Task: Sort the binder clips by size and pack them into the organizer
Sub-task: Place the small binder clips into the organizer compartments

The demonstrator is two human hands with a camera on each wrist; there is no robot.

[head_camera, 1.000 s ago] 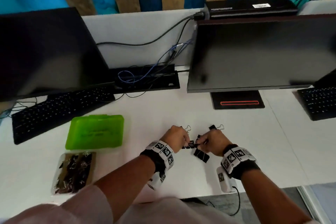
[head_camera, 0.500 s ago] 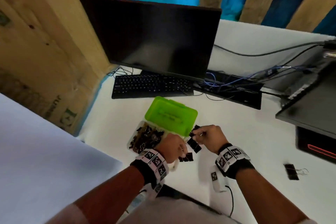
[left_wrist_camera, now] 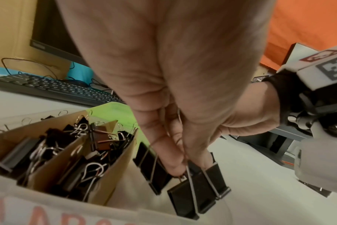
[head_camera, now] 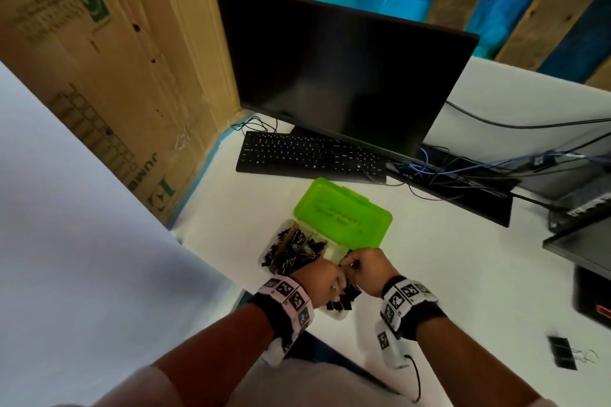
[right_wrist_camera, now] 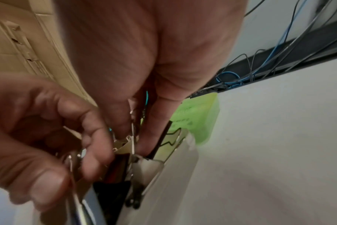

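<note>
Both hands moved from tabletop to organizer: left hand, right hand each pinching large binder clips by wire handles. Packing step; next, release into empty end compartment.

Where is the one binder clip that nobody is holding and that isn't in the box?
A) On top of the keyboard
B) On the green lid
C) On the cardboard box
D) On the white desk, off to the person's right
D: a lone black binder clip lies on the bare white desk, to the right of both hands.
</note>
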